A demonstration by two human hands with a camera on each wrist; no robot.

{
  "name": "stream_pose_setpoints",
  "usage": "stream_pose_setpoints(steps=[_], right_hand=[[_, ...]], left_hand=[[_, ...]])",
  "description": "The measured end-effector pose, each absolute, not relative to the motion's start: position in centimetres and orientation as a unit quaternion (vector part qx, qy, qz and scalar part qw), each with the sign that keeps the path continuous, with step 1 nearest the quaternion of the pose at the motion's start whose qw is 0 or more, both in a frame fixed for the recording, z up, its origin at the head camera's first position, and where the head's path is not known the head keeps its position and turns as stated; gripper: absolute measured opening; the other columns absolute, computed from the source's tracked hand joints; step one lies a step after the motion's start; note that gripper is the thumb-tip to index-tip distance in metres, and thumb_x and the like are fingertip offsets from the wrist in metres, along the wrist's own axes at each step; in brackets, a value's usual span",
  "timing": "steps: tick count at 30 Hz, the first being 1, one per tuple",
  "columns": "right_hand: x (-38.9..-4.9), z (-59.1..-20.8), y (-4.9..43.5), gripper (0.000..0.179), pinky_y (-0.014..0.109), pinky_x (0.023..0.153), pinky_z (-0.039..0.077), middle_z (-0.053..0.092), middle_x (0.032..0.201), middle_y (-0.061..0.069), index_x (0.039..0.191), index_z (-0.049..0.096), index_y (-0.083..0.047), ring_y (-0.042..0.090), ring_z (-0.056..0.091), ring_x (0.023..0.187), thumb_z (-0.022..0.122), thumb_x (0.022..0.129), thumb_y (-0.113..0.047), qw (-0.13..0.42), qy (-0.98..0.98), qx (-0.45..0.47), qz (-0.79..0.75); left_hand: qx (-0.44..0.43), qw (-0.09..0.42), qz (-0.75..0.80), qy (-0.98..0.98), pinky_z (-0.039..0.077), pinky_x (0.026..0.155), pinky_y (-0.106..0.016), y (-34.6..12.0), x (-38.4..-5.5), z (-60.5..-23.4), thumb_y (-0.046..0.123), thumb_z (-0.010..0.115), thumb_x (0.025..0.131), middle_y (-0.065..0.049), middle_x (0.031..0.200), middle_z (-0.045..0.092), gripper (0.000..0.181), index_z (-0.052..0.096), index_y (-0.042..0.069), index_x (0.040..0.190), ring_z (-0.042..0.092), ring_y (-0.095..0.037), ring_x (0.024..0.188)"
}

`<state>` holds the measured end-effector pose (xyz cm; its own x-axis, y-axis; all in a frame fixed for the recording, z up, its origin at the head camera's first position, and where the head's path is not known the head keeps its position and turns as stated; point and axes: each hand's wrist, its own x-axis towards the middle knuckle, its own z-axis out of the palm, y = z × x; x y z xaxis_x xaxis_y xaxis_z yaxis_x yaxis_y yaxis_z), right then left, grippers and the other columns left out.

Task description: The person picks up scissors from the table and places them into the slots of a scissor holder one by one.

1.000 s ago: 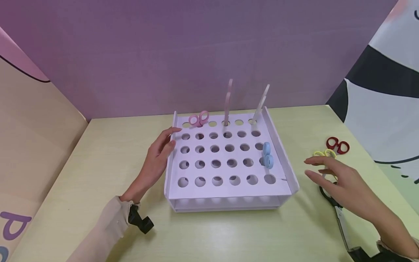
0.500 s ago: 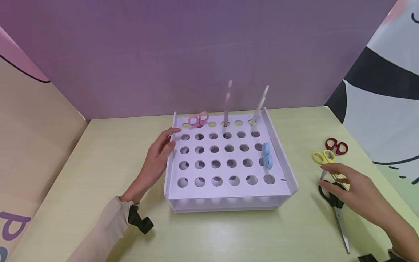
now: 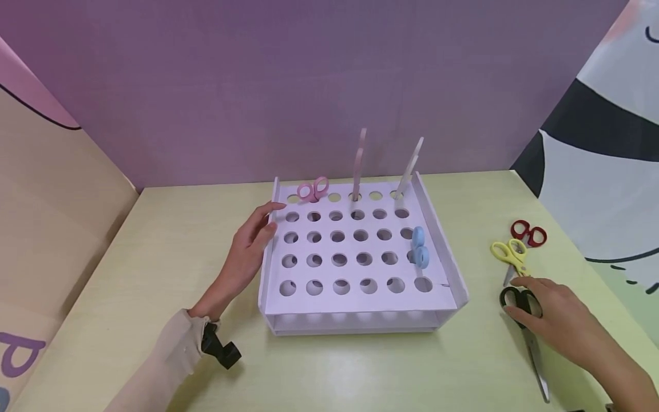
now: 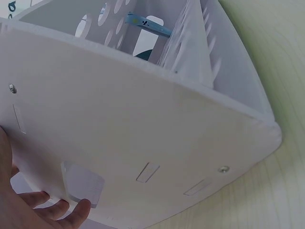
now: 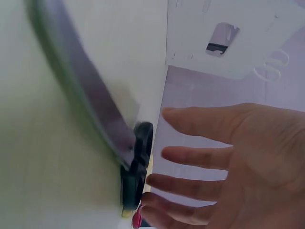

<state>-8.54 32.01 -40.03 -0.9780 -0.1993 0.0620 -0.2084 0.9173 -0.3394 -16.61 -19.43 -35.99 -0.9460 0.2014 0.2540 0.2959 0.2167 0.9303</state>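
Left hand rests loosely against rack; right hand, spread, perhaps touching black scissors.

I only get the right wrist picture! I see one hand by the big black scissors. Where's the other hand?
Observer: In the head view, the left hand is against the left side of the white rack, one finger reaching over the edge.
Operator: Ooh! I only see the outside of it. Are there any colourful scissors up top?
Observer: Yes, pink-looped scissors show in the back row, near the left end.
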Motion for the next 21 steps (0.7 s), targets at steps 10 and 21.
stream_pose_setpoints(steps=[10,21], right_hand=[[-7.96,-40.47,31.61,0.055,0.061,0.091,0.032,0.054,0.118,0.037,0.119,0.058,0.007,0.056,0.049,0.106,0.083,0.077,-0.019,0.024,-0.984,0.104,0.140],[-7.89,-40.75,31.72,0.054,0.061,0.087,0.035,0.056,0.116,0.039,0.118,0.059,0.007,0.057,0.052,0.104,0.084,0.076,-0.015,0.034,-0.985,0.104,0.136]], left_hand=[[-0.158,0.038,-0.603,-0.781,0.052,0.095,-0.039,-19.49,-16.56,-36.03,0.021,0.043,0.106,-0.002,0.146,0.046,0.035,0.051,0.022,0.140,0.055,-0.024,0.122],[-0.161,0.039,-0.605,-0.778,0.054,0.091,-0.036,-19.51,-16.62,-36.09,0.019,0.043,0.106,-0.005,0.143,0.049,0.035,0.051,0.021,0.140,0.056,-0.024,0.118]])
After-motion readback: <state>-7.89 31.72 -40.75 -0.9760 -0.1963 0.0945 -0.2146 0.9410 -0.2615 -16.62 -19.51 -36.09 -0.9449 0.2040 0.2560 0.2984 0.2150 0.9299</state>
